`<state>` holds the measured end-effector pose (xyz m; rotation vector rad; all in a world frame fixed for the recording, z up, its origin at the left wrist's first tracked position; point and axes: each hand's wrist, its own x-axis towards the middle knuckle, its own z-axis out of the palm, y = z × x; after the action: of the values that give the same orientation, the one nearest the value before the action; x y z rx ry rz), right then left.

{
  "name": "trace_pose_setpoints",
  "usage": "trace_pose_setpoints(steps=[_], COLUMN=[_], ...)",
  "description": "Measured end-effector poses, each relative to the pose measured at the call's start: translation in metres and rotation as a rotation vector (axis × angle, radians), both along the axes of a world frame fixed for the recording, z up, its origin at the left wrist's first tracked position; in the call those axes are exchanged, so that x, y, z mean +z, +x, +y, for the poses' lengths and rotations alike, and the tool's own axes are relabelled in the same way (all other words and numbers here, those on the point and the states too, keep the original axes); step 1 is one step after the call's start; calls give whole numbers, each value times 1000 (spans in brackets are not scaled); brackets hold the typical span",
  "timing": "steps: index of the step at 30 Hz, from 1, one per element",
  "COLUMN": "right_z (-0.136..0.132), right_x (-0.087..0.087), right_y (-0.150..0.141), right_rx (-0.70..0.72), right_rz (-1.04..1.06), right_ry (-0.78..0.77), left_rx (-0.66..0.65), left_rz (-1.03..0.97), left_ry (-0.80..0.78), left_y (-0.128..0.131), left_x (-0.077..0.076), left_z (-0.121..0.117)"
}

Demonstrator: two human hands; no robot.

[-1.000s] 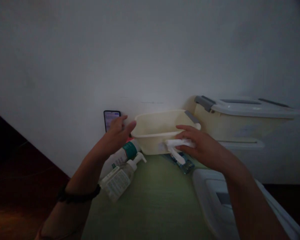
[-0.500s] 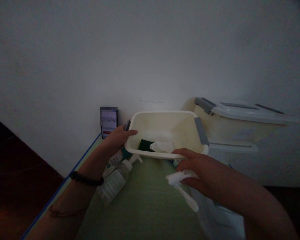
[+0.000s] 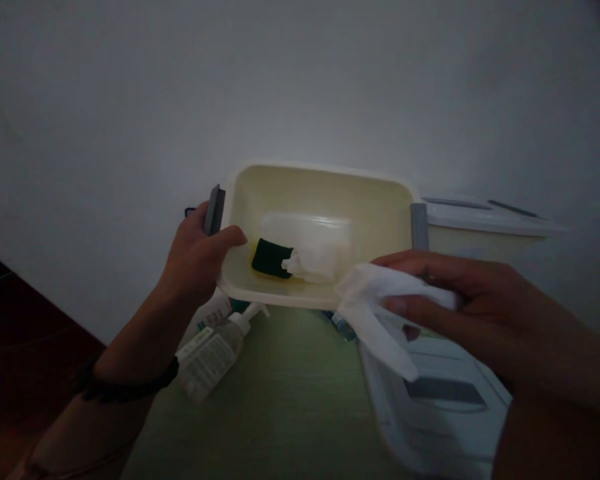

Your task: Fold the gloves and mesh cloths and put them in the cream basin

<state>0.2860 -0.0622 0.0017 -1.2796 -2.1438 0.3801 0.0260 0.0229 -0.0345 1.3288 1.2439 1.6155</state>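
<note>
A cream plastic bin point(image 3: 325, 179) with grey side clips is tilted so that its inside faces me. My left hand point(image 3: 195, 250) grips its left end, thumb over the rim beside the clip. Inside lie a sponge with a dark green scouring face point(image 3: 271, 259) and a crumpled white tissue point(image 3: 316, 262), side by side near the front wall. My right hand point(image 3: 430, 293) pinches a white wipe or tissue point(image 3: 380, 300), which hangs in folds in front of the bin's right front corner. Whether that hand also touches the rim is hidden.
A clear pump bottle point(image 3: 213, 360) lies on the green tabletop point(image 3: 275, 387), with another bottle point(image 3: 215, 310) behind it. A small blue-labelled item point(image 3: 341, 325) sits under the bin. A white lid point(image 3: 395, 413) lies at right; another lidded container point(image 3: 485, 217) stands by the wall.
The bin has been lifted and tilted toward me, showing more of its inside. My right hand has moved right and up, with more of the white wipe in view. My left hand keeps its hold.
</note>
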Motion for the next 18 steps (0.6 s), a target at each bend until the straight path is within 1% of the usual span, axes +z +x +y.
trace_pose_setpoints(steps=[3,4,7,9,10,13,15,18], right_z=[9,13,22,26,27,28,30,35], right_x=[-4,-7,-17,-23,-25,-28,-29,-32], right_y=[-6,-8,-13,-16,-18,-25,-31,-39], right_rx=[-140,-157,-62,-6,-1,-79,-139,-138], right_rz=[-38,-57,-119,-170,-186,-172,-157,-177], right_ry=[176,231,314,314,301,261,274,334], left_rx=[-1,-3,32,54,58,43,35,32], left_rz=[87,102,135,160,170,163,162,218], left_ry=[6,-7,-31,-40,-44,-63,-69,-67], left_y=[0,0,2,3,3,0,-3,-5], left_x=[-2,-2,1,4,5,7,8,13], left_z=[-2,-2,-6,-7,-6,-5,-4,-8])
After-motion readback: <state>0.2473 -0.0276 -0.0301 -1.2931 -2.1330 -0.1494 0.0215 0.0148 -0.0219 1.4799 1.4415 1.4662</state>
